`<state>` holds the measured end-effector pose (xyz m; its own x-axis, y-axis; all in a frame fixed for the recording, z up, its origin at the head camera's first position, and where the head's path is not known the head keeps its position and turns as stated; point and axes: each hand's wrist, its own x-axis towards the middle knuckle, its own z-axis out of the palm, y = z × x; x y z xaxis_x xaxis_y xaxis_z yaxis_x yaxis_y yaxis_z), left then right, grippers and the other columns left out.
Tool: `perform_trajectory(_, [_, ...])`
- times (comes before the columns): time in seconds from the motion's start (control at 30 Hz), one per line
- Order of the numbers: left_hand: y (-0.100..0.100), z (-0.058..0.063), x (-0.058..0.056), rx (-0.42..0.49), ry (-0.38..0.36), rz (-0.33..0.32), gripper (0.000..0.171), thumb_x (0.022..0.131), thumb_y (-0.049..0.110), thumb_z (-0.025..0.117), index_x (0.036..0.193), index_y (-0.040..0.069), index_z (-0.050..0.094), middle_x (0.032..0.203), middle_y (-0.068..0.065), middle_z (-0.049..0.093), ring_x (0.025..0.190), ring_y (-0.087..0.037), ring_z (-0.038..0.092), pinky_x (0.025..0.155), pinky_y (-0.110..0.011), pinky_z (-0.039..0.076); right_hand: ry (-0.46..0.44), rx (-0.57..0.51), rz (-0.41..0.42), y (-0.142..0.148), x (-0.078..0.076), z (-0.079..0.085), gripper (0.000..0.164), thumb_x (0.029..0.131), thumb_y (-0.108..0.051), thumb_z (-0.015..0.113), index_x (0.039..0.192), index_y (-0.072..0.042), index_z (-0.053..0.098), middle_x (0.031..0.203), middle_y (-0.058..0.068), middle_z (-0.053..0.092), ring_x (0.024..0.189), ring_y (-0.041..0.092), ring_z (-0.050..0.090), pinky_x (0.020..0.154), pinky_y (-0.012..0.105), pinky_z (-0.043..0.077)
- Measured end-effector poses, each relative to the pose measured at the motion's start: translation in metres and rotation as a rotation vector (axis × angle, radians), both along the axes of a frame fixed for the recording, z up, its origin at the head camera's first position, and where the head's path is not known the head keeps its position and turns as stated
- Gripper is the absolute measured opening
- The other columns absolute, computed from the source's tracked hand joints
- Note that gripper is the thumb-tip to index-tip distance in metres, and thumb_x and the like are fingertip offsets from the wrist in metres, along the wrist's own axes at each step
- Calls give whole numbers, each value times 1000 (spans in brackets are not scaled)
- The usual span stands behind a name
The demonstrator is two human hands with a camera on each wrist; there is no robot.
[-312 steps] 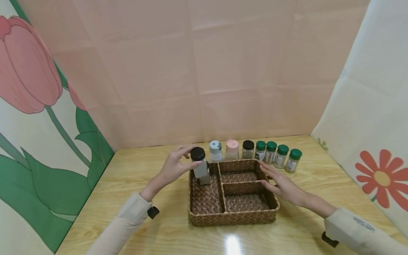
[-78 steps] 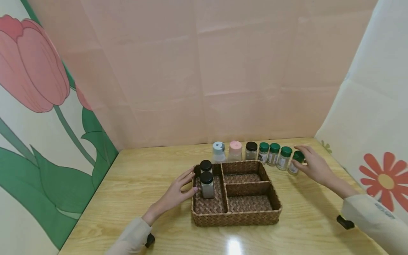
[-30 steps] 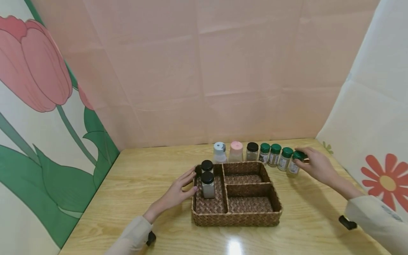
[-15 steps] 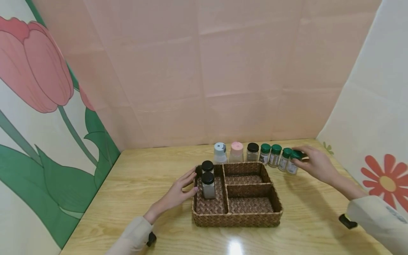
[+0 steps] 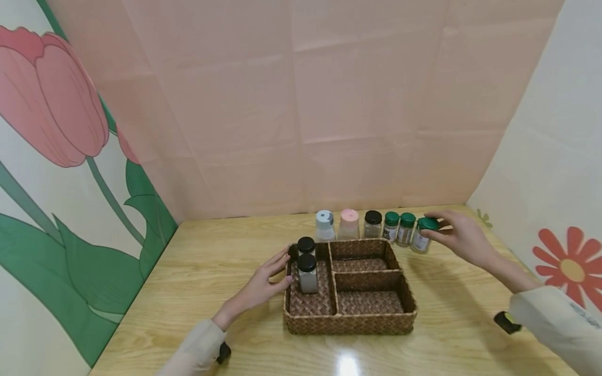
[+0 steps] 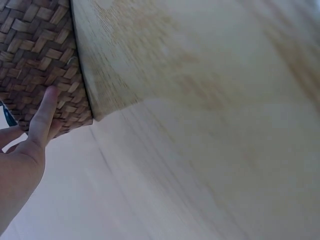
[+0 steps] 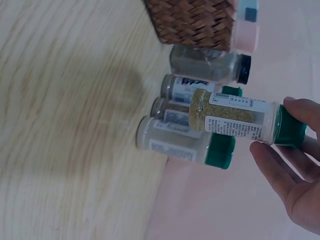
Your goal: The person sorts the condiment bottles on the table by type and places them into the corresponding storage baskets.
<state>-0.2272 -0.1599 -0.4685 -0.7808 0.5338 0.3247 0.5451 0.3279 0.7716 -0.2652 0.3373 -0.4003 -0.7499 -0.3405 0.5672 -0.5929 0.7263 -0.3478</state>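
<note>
Near the right end of the row of jars, the right hand (image 5: pixel 461 238) pinches a green-capped spice jar (image 7: pixel 230 116) by its cap, thumb and fingertips parted only as far as the cap needs. The jar, with yellowish-green granules inside, is in front of another green-capped jar (image 7: pixel 170 142). At the left side of the woven basket (image 5: pixel 350 324), the left hand (image 5: pixel 257 286) rests with fingers spread and nearly straight, touching the wall. Two black-capped jars (image 5: pixel 308 279) stand in the basket's left compartment.
</note>
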Motion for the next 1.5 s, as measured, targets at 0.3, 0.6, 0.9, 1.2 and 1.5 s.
perform_trajectory(0.3, [-1,-2,-3,-15,-9,-12,63,101,21,61,153,-2,32,162,-15,20,133,-38,45,85,-28,55,-51,-104,-14,-16,-1,16,43,83,-10,82,124,-6,66,112,10,67,88,9,63,74,11,53])
perform_trajectory(0.6, [0,-2,-4,-3,9,-27,63,101,18,61,152,-4,32,161,-20,20,132,-40,44,86,-39,56,-71,-148,32,-35,-1,31,48,84,-10,81,129,-7,65,115,10,66,90,1,63,75,11,53])
perform_trajectory(0.9, [1,-3,-5,-1,-1,-32,63,101,19,60,153,-2,31,162,-18,19,133,-40,44,89,-37,55,-142,-175,75,-55,-2,36,46,84,-12,81,128,-7,65,117,9,66,92,14,65,74,16,55])
perform_trajectory(1.2, [1,-6,-7,14,-8,-40,62,102,16,59,153,-2,30,161,-19,18,134,-42,42,89,-39,54,-169,-139,168,-71,-6,31,39,86,-14,79,123,-7,67,109,4,63,90,14,65,70,24,59])
perform_trajectory(1.5, [0,-5,-5,1,0,-40,62,101,17,60,152,-5,31,161,-21,18,132,-44,43,88,-41,55,-231,-101,257,-89,-13,18,45,88,-16,78,129,-3,64,109,10,65,91,26,67,73,28,60])
